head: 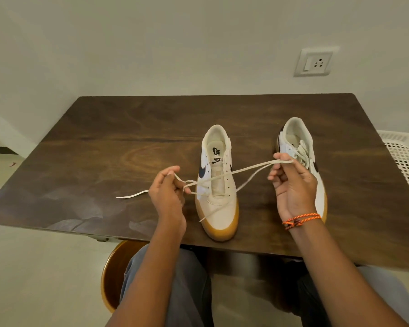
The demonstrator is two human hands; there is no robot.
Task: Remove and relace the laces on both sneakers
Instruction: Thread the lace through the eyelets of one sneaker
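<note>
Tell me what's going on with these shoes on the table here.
A person is working on the lace of the left sneaker, which sits mid-table with its toe toward them. The left hand pinches one stretch of the cream shoelace and the right hand holds a loop of it, drawn taut across the shoe. Its upper eyelets look empty. The right sneaker appears fully laced, standing on the wooden table.

cream lace [246,168] across unlaced sneaker [219,185]
</note>
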